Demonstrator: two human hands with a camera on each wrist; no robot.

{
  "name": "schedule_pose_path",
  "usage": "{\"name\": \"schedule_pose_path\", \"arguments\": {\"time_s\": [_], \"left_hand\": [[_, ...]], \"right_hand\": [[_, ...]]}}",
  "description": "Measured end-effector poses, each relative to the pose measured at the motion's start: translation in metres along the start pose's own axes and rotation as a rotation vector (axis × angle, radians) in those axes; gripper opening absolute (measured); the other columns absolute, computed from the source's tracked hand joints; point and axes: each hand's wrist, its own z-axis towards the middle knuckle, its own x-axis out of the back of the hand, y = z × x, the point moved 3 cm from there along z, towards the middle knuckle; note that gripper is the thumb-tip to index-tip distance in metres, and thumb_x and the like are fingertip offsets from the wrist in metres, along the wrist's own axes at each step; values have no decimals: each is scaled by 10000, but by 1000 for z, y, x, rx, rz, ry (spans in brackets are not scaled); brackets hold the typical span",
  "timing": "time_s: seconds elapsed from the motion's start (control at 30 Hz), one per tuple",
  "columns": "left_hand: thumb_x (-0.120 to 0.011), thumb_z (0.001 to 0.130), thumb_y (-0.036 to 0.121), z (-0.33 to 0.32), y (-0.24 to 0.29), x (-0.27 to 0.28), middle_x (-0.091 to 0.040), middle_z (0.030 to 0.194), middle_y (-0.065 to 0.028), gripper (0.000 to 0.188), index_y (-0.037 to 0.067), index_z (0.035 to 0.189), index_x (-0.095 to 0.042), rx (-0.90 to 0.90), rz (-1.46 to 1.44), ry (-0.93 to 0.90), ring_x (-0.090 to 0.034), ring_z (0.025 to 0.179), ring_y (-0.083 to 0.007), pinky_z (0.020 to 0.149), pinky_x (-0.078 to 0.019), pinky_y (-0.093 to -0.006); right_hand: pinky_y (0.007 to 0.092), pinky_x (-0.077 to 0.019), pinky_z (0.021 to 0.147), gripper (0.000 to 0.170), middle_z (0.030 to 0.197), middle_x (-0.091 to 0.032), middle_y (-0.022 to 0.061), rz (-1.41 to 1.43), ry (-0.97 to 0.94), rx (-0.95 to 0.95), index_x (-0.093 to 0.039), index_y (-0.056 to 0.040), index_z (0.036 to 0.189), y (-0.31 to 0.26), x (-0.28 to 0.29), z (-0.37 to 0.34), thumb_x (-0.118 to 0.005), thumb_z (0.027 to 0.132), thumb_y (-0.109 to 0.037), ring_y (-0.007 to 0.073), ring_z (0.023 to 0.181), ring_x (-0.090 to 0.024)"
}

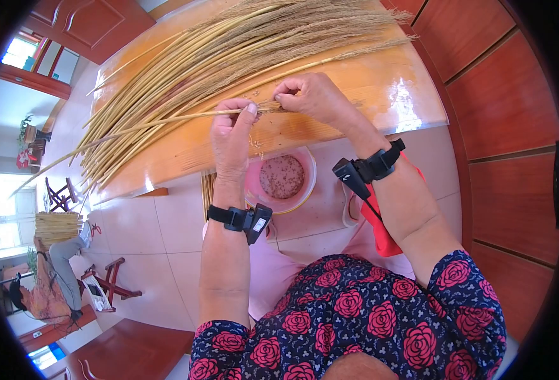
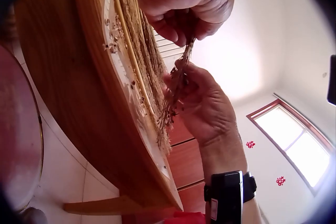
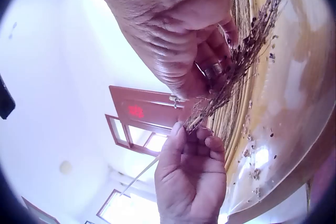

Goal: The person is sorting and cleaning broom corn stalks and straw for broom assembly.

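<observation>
My left hand (image 1: 231, 136) pinches a long pale broomcorn stalk (image 1: 165, 119) just below its seed head, thumb on top. The rest of the stalk runs out to the left beyond the table edge. On the right, my right hand (image 1: 314, 98) has its thumb and fingers curled on the brown seed head (image 3: 249, 50). Dark seeds cling to its thin branches, which hang past the fingers in the right wrist view. Both hands are close together over the table's near edge. A ring (image 3: 212, 70) shows on a right finger.
A thick pile of broomcorn stalks (image 1: 229, 57) covers much of the wooden table (image 1: 387, 82). Loose seeds (image 3: 255, 174) lie along its near edge. Below stands a pink basin (image 1: 305, 196) with seeds in it. Another person (image 1: 48, 291) sits at the far left, near folding stools (image 1: 112, 278).
</observation>
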Motion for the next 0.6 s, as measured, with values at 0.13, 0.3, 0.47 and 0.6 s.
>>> {"name": "schedule_pose_path", "arguments": {"time_s": [0.13,0.3,0.47,0.6], "left_hand": [[-604,816,55,0,-1,-2,-583,812,-62,128,16,916,-535,-16,-31,4,-542,735,-119,702,-445,-244],[-595,820,49,0,-2,-1,-585,814,-63,118,21,917,-533,-11,26,-7,-545,739,-121,706,-447,-246],[-592,836,71,4,-2,9,-577,791,-39,116,26,925,-532,-64,-96,25,-539,712,-95,686,-456,-223],[-605,820,54,3,2,10,-572,820,-53,138,31,932,-526,-50,-124,18,-533,729,-122,701,-444,-249]], "right_hand": [[347,-478,597,178,689,-634,103,-212,86,37,-653,-93,794,-3,-3,2,-579,725,-239,256,634,-608],[297,-471,566,161,666,-630,103,-293,129,42,-642,-51,822,-5,-4,2,-571,773,-188,193,600,-612],[385,-475,604,191,684,-628,114,-303,241,-36,-637,-94,805,9,3,6,-574,766,-270,288,643,-602],[276,-472,583,178,704,-646,52,-135,72,-198,-641,-30,873,16,9,8,-605,818,-195,116,630,-592]]}}
